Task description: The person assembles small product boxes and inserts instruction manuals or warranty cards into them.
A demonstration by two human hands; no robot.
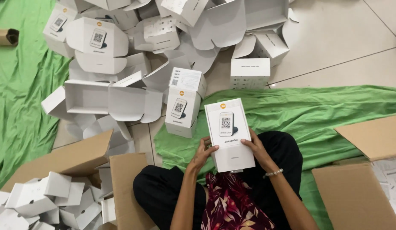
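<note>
so, left to right:
carton, floor's lower left corner: an open brown carton [70, 159] holding loose white boxes, some with flaps open.
pile, floor's top edge: a heap of folded and half-folded white boxes [134, 51] spread over the tiles and the green cloth [317, 110].
standing box: one closed white box [182, 111] stands upright just left of the held one, at the cloth's left edge.
left hand: the left hand [203, 152] clasps the lower left edge of the box [229, 133], fingers curled onto the front face, thumb hidden behind.
box: a closed white box with a printed picture of a small device on its front, held up over the lap, above the cloth, between both hands, slightly tilted.
handling: looks like thin card, so probably light and fairly stiff, yet easy to dent at the faces; its smooth surface could slip. long side edges near the bottom are the sound place to hold, as the hands do.
right hand: the right hand [258, 148] presses the lower right edge, fingers laid along the side, a bead bracelet [274, 172] on the wrist.
grip: both hands closed around the box, one on each side; neither holds anything else.
cartons, floor's lower right corner: flaps of another brown carton [355, 191], papers inside it.
</note>
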